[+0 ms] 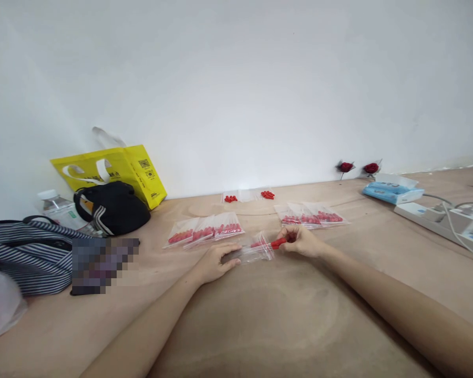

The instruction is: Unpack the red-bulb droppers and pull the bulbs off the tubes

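A clear zip bag with a red-edged opening lies in front of me. My left hand grips its left end between thumb and fingers. At the bag's mouth on the right, my right hand pinches a small red elongated piece, part of it at the opening. More red shows inside the bag. Behind the hands, several filled zip bags of red pieces overlap in a left group and a right group. The exact kind of the red pieces is too small to tell.
Against the wall lie loose red pieces by flat clear bags. To the left are a yellow tote, a black cap, a bottle and a striped bag. Tissues, a power strip and two dark red flowers stand right.
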The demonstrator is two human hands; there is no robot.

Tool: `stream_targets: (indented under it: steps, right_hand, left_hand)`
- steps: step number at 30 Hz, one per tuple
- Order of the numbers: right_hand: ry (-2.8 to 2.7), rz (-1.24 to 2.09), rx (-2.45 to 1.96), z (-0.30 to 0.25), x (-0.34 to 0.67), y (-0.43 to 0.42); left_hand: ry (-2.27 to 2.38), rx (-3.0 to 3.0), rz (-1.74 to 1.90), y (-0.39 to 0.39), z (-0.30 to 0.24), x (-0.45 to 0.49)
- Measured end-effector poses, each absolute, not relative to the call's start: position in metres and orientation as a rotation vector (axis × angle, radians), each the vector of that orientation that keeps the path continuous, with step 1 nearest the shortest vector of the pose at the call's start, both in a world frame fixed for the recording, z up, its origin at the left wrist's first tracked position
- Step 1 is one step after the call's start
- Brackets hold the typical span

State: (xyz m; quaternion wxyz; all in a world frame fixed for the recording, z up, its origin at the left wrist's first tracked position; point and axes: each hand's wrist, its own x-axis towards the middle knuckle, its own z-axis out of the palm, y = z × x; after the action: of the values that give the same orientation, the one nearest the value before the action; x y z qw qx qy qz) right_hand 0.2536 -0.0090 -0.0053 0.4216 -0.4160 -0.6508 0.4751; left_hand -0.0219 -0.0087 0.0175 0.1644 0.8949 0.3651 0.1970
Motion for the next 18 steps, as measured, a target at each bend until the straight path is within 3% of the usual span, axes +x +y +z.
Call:
stream_targets:
  steps: [11,18]
  right_hand:
    - [-1.377,0.999,-1.152,0.013,0.308,0.0]
    - [-1.415,0.234,-1.399,0.003,0.273,0.01]
  left_hand:
    - [1.146,2.539,0.58,-0.003,0.018,-0.033]
    - [1.145,2.533,0.566,-0.005,0.021,-0.032]
